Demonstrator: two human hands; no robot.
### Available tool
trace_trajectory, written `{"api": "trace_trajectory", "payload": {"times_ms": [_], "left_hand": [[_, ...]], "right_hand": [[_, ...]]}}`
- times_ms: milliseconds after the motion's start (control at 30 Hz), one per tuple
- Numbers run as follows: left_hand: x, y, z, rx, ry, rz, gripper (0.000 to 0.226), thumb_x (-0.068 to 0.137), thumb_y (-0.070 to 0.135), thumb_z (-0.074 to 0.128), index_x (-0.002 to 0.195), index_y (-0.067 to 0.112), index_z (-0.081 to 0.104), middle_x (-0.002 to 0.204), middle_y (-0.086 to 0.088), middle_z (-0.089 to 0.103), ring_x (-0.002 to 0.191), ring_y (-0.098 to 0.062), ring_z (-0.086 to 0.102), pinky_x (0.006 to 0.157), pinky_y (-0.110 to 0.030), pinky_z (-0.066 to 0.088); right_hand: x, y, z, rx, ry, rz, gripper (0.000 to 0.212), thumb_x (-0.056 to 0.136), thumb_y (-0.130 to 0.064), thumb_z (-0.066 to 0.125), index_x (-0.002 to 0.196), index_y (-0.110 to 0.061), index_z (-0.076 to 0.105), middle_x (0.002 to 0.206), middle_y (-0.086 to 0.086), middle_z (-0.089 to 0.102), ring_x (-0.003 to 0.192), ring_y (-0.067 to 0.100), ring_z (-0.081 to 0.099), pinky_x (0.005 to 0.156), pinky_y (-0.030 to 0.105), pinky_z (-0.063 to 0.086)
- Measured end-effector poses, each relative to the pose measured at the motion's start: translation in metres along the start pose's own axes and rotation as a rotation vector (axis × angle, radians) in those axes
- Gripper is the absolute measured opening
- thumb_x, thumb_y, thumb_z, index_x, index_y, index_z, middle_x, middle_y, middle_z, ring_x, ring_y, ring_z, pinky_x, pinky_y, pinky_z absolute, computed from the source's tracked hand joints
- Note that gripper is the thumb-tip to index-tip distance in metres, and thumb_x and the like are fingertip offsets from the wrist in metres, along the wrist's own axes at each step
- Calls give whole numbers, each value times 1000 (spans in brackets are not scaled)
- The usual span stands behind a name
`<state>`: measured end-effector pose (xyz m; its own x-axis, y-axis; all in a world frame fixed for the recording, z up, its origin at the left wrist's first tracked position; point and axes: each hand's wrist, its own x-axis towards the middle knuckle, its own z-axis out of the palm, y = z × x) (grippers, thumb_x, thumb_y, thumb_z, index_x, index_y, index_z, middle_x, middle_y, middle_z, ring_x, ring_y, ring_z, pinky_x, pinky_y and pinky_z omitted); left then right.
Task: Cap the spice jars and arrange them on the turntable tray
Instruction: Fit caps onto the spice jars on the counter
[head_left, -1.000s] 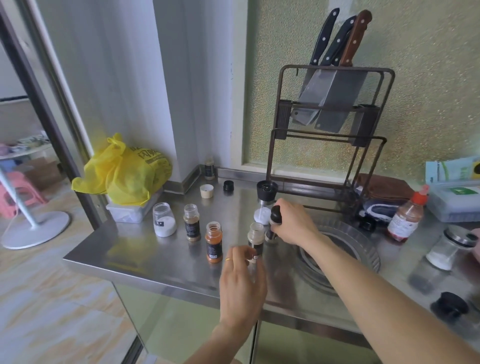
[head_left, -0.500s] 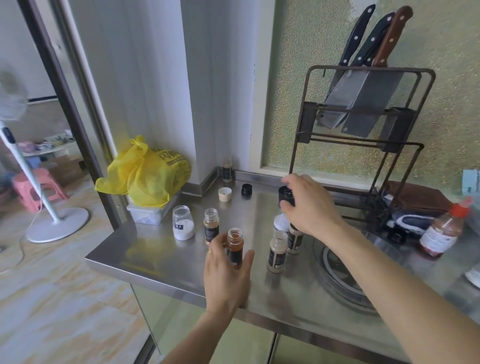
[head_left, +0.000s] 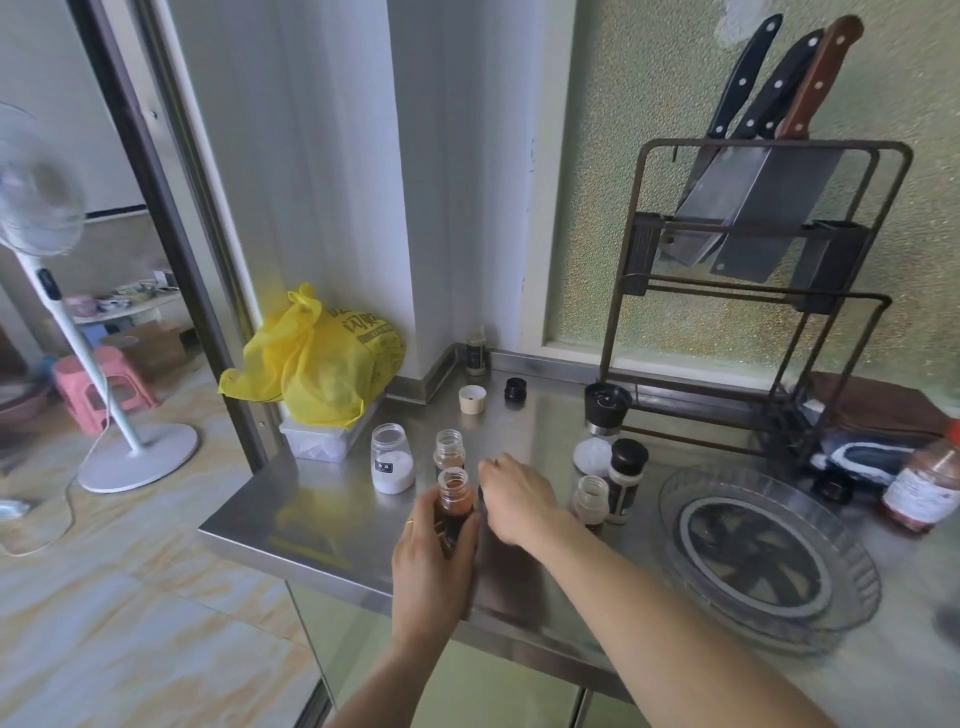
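Left hand (head_left: 434, 561): fingers wrapped round the uncapped orange spice jar (head_left: 456, 501), held over the steel counter (head_left: 332, 525).
Right hand (head_left: 519, 496): beside that jar; fingers curled, grip on anything cannot be told.
Turntable tray (head_left: 852, 566): clear, bare, at right on counter.
Other jars: open white-powder jar (head_left: 392, 464), small label unreadable; open jar (head_left: 450, 447) behind; black-capped jar (head_left: 626, 478); open jar (head_left: 591, 499).
Loose caps: cream cap (head_left: 472, 399), black cap (head_left: 515, 388) near the wall.
Writing: yellow bag (head_left: 317, 364) bears dark print, characters not clear enough to read.

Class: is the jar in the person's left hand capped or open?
Open: the jar shows a bare threaded mouth, no cap, in the left hand.
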<state>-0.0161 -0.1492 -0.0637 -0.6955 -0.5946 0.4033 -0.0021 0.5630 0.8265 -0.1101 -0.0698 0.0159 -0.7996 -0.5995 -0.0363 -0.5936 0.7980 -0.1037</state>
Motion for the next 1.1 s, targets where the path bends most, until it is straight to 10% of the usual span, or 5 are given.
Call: {"api": "trace_trajectory", "payload": {"times_ms": [300,567,867,1100], "left_hand": [[1,8,-7,-139,-29,-82,29,87,21,80,99,39,61,93,30,73,86,11,69,83,-32,59],[-28,48,2,-210,-48,104,28,87,24,80,110,30,65,95,9,72,88,-11,68,79,-27,53],[-49,109,5,-355,-273,210,20,90,24,78,109,29,71,95,8,69,89,-13,67,79,-19,48],[-71,142,12,-862,-620,-180,29,93,33,70,108,9,73,87,-14,71,62,-22,56,57,-24,42]], "right_hand": [[-15,5,-25,-16,210,-17,46,89,-1,69,131,-7,51,123,16,58,111,37,63,88,40,52],[-92,38,-99,959,217,39,31,73,-9,82,99,-27,78,91,-7,77,89,10,74,71,20,51],[-156,93,-112,946,183,-79,45,77,3,83,112,-23,73,108,-4,78,99,12,75,93,32,61],[-190,138,-136,779,-16,-123,45,83,6,80,118,-21,72,110,-6,80,105,6,74,96,21,56]]}}
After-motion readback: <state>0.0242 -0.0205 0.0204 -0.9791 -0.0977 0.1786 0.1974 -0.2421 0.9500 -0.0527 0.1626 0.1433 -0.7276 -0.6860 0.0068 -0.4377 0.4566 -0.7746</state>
